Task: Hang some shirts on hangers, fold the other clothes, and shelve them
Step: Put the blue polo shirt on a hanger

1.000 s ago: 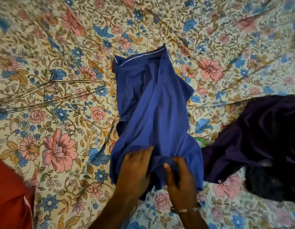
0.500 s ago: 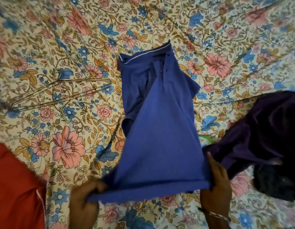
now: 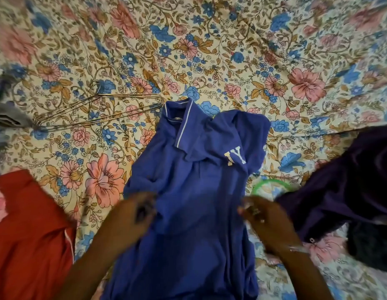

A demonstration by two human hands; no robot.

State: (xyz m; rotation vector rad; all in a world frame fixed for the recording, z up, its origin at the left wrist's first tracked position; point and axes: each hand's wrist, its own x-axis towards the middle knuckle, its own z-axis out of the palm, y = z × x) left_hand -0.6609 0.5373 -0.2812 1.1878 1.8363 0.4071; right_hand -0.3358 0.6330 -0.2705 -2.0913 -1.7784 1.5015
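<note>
Blue polo shirt (image 3: 188, 191): white-piped collar, pale lettering on the chest, lying rumpled lengthwise on my floral bedsheet (image 3: 231, 50), collar away from me. Wire hangers (image 3: 97, 111): a thin metal bunch, flat on the sheet, just left of the collar. Red garment (image 3: 30, 234): heaped at my left. Dark purple garment (image 3: 344, 191): bunched at my right, over a green hanger (image 3: 272, 182).

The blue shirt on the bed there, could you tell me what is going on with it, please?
A person is handling the blue polo shirt on a floral bedsheet. The left hand and right hand each grip a side of it, collar away from them. Wire hangers lie unused to the left; a red garment and a purple garment wait alongside.
</note>
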